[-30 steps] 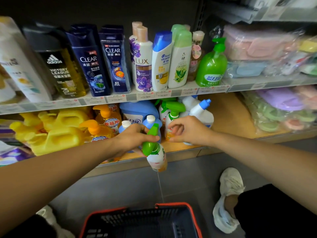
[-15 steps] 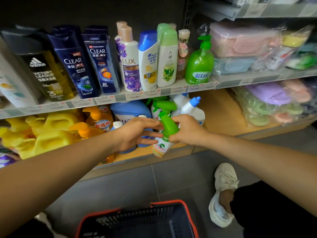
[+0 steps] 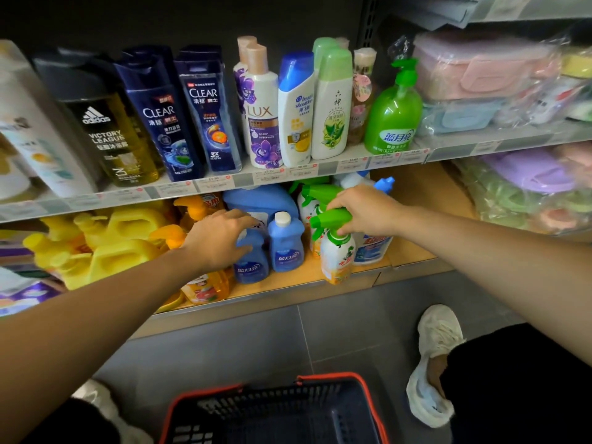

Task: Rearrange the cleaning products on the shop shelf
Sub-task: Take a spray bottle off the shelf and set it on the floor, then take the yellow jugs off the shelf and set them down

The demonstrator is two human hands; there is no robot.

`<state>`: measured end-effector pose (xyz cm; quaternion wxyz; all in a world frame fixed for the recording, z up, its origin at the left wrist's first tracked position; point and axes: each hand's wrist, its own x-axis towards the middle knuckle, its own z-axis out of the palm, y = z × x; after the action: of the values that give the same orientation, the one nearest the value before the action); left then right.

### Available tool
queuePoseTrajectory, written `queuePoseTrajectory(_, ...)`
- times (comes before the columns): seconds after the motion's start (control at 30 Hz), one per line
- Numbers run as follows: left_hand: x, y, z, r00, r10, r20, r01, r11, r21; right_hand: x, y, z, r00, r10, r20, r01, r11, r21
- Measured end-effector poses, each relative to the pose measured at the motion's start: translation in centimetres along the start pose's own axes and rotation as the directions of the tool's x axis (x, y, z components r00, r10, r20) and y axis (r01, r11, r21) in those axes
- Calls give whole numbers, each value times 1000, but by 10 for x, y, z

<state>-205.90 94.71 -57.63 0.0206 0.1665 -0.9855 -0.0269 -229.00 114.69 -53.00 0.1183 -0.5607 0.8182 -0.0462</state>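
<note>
Right hand (image 3: 365,210) alone now grips the green spray bottle (image 3: 337,256); left hand (image 3: 219,240), fingers spread, has moved over a blue bottle (image 3: 253,267).

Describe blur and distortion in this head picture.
Head view: the wide-angle lens makes the black-capped amber Adidas bottle lean left; the left hand, at a small blue plastic bottle, is motion-smeared; the white spray bottle with green trigger gripped by the right hand is sharper; yellow plastic jugs at left look soft.

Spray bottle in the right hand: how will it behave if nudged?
Probably tippy: the spray bottle is tall, narrow, with a bulky trigger head. Looks rigid plastic, unlikely floppy. Held at the head by the right hand, it may swing.
</note>
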Motion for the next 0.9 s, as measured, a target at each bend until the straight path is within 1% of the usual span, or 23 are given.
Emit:
queuePoseTrajectory(0.07,0,-8,6,998,-39,55,38,999,16,7,2,0,999,19,-34,-20,999,-42)
queuePoseTrajectory(0.13,0,-14,11,996,-14,89,14,1000,1,14,4,2,997,38,-71,-42,997,-63)
queuePoseTrajectory(0.23,0,-18,15,998,24,67,-21,999,-39,23,6,9,994,58,-95,-67,993,-93)
queuePoseTrajectory(0.3,-1,-18,16,998,25,52,-22,998,-51,28,7,16,991,81,-109,-94,988,-120)
queuePoseTrajectory(0.4,-2,-18,16,998,17,68,-14,998,-54,34,7,24,985,105,-138,-126,980,-156)
queuePoseTrajectory(0.53,-12,-21,10,997,20,74,-8,986,-164,36,4,29,977,114,-182,-151,968,-199)
queuePoseTrajectory(0.63,-26,-20,0,999,44,6,-42,979,-198,34,1,26,970,122,-210,-185,931,-315)
queuePoseTrajectory(0.73,-45,-20,-15,990,67,-127,-92,974,-206,28,-11,23,964,66,-256,-167,905,-392)
queuePoseTrajectory(0.8,-58,-23,-26,979,47,-197,-92,971,-222,25,-26,24,956,6,-295,-124,916,-381)
queuePoseTrajectory(0.83,-65,-26,-32,976,16,-216,-68,969,-236,23,-36,23,953,-20,-302,-92,931,-352)
queuePoseTrajectory(0.9,-80,-35,-42,972,-77,-223,18,966,-256,20,-60,23,955,-52,-293,-20,971,-237)
